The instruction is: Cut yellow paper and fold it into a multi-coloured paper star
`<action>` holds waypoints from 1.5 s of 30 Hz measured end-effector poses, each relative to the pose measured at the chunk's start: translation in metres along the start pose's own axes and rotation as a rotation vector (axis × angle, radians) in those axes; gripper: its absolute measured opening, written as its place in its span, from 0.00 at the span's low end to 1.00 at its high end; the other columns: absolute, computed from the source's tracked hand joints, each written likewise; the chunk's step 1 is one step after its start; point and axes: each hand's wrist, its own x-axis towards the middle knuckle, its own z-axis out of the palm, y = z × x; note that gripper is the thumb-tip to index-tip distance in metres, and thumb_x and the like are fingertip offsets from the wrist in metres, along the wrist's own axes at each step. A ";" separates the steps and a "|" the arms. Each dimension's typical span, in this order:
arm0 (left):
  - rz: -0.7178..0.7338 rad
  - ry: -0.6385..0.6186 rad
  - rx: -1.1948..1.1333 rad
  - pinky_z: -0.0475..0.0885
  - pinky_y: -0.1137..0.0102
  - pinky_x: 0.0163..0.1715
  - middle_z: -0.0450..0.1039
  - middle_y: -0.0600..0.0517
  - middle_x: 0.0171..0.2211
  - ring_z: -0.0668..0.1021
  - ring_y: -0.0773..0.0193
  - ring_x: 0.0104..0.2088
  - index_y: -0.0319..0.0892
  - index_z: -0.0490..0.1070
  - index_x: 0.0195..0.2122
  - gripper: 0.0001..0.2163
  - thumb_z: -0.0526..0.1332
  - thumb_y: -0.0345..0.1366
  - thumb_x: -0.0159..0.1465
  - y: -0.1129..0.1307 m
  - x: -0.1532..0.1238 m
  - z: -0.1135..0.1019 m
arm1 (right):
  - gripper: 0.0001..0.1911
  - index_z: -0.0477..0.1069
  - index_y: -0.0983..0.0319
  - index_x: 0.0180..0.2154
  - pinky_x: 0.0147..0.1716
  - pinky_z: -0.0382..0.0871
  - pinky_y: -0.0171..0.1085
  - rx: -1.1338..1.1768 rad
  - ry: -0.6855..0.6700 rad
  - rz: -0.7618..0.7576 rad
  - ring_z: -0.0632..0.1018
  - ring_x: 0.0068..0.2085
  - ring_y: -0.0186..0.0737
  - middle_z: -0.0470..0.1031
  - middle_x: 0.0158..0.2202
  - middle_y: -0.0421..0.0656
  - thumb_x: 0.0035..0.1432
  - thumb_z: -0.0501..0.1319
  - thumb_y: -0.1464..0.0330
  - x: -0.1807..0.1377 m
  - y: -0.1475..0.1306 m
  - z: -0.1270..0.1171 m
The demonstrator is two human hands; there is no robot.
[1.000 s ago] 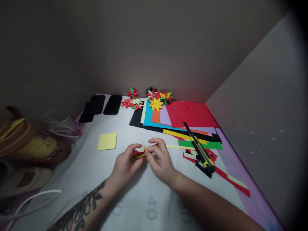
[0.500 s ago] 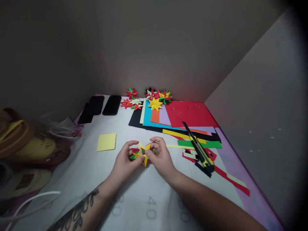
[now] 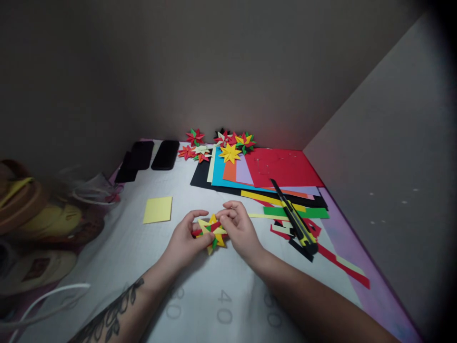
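Both hands hold one folded paper star of yellow, red and green points just above the white cutting mat. My left hand pinches its left side with thumb and fingers closed. My right hand grips the right side, fingers curled over the top. The star faces up towards me.
A yellow paper square lies left of the hands. A yellow-black utility knife rests on paper strips to the right. Coloured sheets and several finished stars lie at the back, beside two dark phones. Shoes crowd the left edge.
The star was held edge-on a second ago; it has been turned flat so its face shows, and rotated a little between the fingers. Both hands stayed in place.
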 end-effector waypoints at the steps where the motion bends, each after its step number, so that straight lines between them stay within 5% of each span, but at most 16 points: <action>1: 0.004 0.023 -0.022 0.67 0.74 0.24 0.72 0.57 0.23 0.74 0.67 0.22 0.41 0.61 0.48 0.23 0.65 0.34 0.51 0.000 0.001 -0.001 | 0.09 0.59 0.57 0.40 0.33 0.69 0.34 -0.002 0.021 -0.035 0.74 0.34 0.35 0.72 0.34 0.38 0.57 0.57 0.67 0.000 0.001 -0.001; 8: 0.073 0.117 -0.060 0.65 0.75 0.24 0.71 0.58 0.22 0.73 0.69 0.21 0.41 0.63 0.47 0.22 0.66 0.37 0.52 -0.005 0.002 -0.001 | 0.09 0.64 0.57 0.37 0.35 0.69 0.36 -0.211 0.050 -0.170 0.73 0.35 0.36 0.69 0.35 0.39 0.54 0.61 0.72 -0.006 0.007 0.000; 14: 0.204 0.158 0.198 0.67 0.74 0.26 0.71 0.57 0.23 0.74 0.67 0.25 0.42 0.64 0.48 0.20 0.64 0.35 0.54 -0.009 -0.002 0.000 | 0.10 0.68 0.57 0.36 0.38 0.69 0.38 -0.409 -0.020 -0.460 0.73 0.41 0.39 0.69 0.38 0.42 0.54 0.58 0.78 -0.006 -0.001 0.000; 21: 0.310 0.186 0.277 0.71 0.72 0.32 0.75 0.54 0.30 0.78 0.65 0.30 0.43 0.64 0.48 0.18 0.62 0.32 0.56 -0.010 -0.005 -0.001 | 0.09 0.70 0.57 0.35 0.41 0.70 0.40 -0.482 0.001 -0.581 0.73 0.43 0.40 0.68 0.40 0.43 0.55 0.60 0.77 -0.011 -0.003 -0.002; 37: 0.305 0.223 0.294 0.72 0.72 0.32 0.76 0.54 0.31 0.79 0.64 0.31 0.43 0.65 0.47 0.17 0.63 0.34 0.56 -0.012 -0.004 -0.002 | 0.11 0.77 0.51 0.36 0.40 0.69 0.45 -0.594 0.021 -0.658 0.70 0.47 0.45 0.70 0.47 0.44 0.56 0.62 0.73 -0.009 -0.001 -0.007; 45: 0.319 0.203 0.340 0.72 0.71 0.34 0.77 0.53 0.34 0.79 0.64 0.33 0.44 0.67 0.47 0.16 0.62 0.35 0.57 -0.014 -0.005 -0.003 | 0.07 0.74 0.56 0.34 0.42 0.70 0.43 -0.511 -0.007 -0.480 0.71 0.48 0.44 0.65 0.47 0.46 0.55 0.61 0.73 -0.008 -0.001 -0.003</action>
